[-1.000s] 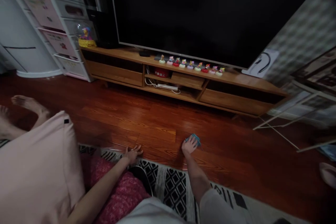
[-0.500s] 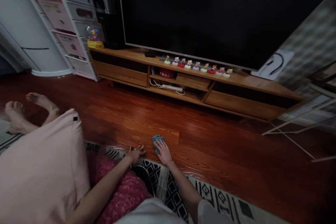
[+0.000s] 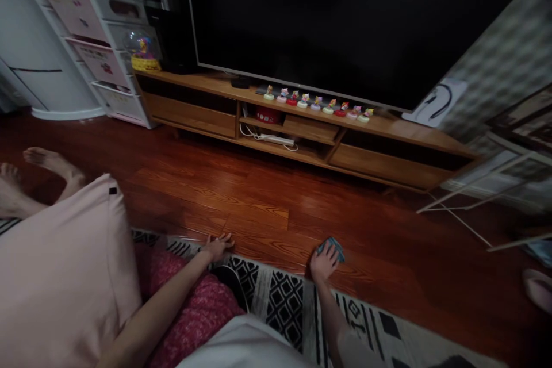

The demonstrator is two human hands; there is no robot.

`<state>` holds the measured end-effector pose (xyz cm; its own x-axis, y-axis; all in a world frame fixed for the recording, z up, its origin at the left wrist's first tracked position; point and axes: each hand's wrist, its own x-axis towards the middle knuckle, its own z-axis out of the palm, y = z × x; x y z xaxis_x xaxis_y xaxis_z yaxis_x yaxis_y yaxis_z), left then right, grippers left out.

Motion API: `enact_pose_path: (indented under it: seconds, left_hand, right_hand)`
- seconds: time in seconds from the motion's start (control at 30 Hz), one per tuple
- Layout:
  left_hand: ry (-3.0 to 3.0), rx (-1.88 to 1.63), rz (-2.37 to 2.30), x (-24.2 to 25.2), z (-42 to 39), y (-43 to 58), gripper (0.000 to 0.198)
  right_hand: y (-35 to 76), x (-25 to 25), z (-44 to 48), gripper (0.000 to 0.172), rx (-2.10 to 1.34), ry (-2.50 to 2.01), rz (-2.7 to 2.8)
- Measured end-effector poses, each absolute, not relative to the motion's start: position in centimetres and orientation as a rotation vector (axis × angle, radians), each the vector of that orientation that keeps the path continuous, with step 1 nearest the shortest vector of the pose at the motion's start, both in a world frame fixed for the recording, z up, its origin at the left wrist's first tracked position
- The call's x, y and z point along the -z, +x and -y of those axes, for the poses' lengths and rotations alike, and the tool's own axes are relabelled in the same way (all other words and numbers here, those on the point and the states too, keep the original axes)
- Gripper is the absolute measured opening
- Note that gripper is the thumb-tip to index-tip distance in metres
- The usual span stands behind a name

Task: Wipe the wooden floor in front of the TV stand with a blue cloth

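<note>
So, right hand [image 3: 324, 265] covers cloth [image 3: 338, 249] on floor [image 3: 259, 190], can't tell if gripping; left hand [image 3: 217, 247] at rug [image 3: 287, 305] edge, fingers apart.

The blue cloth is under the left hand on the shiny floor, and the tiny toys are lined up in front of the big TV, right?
Not quite: the head view shows the blue cloth under the right hand, not the left hand. It is on the shiny floor, and the tiny toys are lined up in front of the big TV.
</note>
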<state>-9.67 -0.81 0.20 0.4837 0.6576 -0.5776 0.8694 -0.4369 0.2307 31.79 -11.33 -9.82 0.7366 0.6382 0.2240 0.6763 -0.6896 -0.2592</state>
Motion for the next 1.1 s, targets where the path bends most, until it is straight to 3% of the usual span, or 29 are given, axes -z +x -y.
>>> enact_pose_path:
  seconds: [0.33, 0.53, 0.87, 1.1]
  left_hand:
    - [2.25, 0.527, -1.243, 0.1, 0.9, -9.9, 0.071]
    - [2.265, 0.471, -1.216, 0.1, 0.9, -10.1, 0.067]
    - [2.281, 0.326, -1.514, 1.7, 0.7, -8.9, 0.078]
    - [2.113, 0.381, -1.622, 1.9, 0.4, -8.8, 0.084]
  right_hand:
    - [12.9, 10.6, 8.1, 0.064, -0.138, -2.049, 1.933]
    - [16.9, 8.1, 6.0, 0.056, -0.134, -1.978, 2.085]
    - [41.4, 9.6, 11.9, 0.065, 0.129, -2.521, 1.322]
    - [39.9, 8.3, 6.9, 0.07, 0.223, -2.628, 0.714]
